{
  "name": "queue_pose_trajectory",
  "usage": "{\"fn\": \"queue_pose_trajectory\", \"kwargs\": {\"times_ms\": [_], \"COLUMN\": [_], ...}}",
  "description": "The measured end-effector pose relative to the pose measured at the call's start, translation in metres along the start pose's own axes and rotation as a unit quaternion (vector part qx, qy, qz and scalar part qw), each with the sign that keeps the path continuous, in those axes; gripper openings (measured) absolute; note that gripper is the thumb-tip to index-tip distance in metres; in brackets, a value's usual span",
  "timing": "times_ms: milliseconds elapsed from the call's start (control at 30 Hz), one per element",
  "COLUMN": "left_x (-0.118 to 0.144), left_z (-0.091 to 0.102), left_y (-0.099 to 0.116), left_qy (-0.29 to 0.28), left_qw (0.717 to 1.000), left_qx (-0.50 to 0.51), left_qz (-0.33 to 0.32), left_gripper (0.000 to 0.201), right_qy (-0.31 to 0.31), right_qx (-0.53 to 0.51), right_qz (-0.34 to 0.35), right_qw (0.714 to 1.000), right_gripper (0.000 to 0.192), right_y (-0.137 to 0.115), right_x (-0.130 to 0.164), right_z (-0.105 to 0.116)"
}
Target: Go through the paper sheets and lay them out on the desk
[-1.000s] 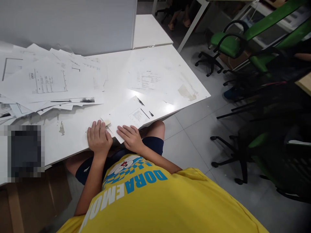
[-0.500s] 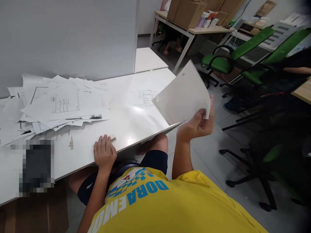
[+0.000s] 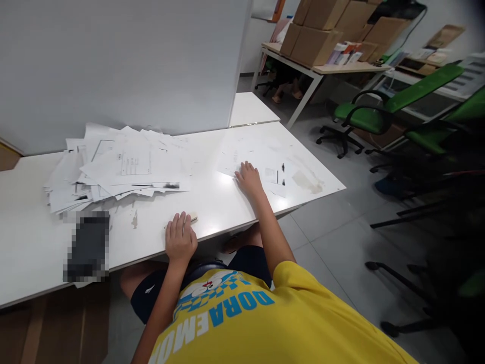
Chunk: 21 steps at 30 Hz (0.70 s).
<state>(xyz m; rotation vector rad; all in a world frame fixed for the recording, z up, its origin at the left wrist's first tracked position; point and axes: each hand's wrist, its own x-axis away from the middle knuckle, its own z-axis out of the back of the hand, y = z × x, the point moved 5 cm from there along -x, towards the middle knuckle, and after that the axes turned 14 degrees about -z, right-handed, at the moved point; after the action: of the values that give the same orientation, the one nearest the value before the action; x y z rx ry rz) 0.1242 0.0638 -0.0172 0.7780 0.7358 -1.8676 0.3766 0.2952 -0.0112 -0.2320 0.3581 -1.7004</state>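
White laminate bench (image 3: 227,202) fills most of the view, w/ a grey partition (image 3: 125,65) standing along its far edge. Biggest thing on it: a loose heap of printed sheets (image 3: 121,169) at the far-left part, spilling toward the middle. A smaller pile of sheets (image 3: 265,162) sits near the far-right corner, close to the right edge.

Change vs half a sec ago: then the right hand was up off the bench to the right, pinching one sheet in the air. Now the right hand (image 3: 248,178) is down flat on the small pile, fingers spread, palm pressing the paper; nothing pinched. So the sheet seems to have gone onto that pile, tho I can't pick out which one it is. The near-edge spot where a sheet lay a sec ago is bare now.

Left hand (image 3: 180,238) hasn't shifted: flat at the near edge, fingers together & extended, covering a small tan object (image 3: 193,218), only its tip poking out by the fingertips. Can't say what it is.

Hard to read: print on all sheets is too small/blurred. A dark flat thing (image 3: 88,246) near the left part of the near edge is pixelated out. Brownish stains on the bench near the right corner & by the heap. Green chairs (image 3: 364,114) & cardboard boxes (image 3: 322,30) on another table beyond, partly cut off.
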Motion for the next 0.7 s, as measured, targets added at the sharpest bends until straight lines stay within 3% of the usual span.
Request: {"fn": "queue_pose_trajectory", "kwargs": {"times_ms": [67, 133, 300, 400, 533, 700], "left_x": [0.001, 0.002, 0.005, 0.007, 0.011, 0.015], "left_z": [0.000, 0.000, 0.000, 0.000, -0.001, -0.003], "left_y": [0.000, 0.001, 0.002, 0.004, 0.005, 0.005], "left_qy": [0.002, 0.001, -0.004, -0.011, -0.020, -0.037], "left_qw": [1.000, 1.000, 1.000, 1.000, 1.000, 0.999], "left_qx": [-0.010, -0.015, -0.017, -0.010, 0.002, 0.017], "left_qz": [-0.004, -0.004, -0.002, 0.003, 0.016, 0.033], "left_gripper": [0.054, 0.054, 0.053, 0.054, 0.053, 0.049], "right_qy": [0.010, -0.004, -0.077, -0.120, -0.135, -0.083], "right_qx": [-0.025, -0.059, -0.130, -0.114, -0.075, -0.101], "right_qz": [0.012, 0.063, 0.255, 0.293, 0.277, 0.283], "right_qw": [1.000, 0.996, 0.955, 0.942, 0.948, 0.950], "right_gripper": [0.059, 0.058, 0.059, 0.072, 0.067, 0.048], "right_y": [-0.012, -0.040, -0.155, -0.202, -0.215, -0.204], "right_x": [0.000, 0.002, 0.026, 0.044, 0.054, 0.057], "right_z": [0.000, -0.004, -0.032, -0.057, -0.074, -0.060]}}
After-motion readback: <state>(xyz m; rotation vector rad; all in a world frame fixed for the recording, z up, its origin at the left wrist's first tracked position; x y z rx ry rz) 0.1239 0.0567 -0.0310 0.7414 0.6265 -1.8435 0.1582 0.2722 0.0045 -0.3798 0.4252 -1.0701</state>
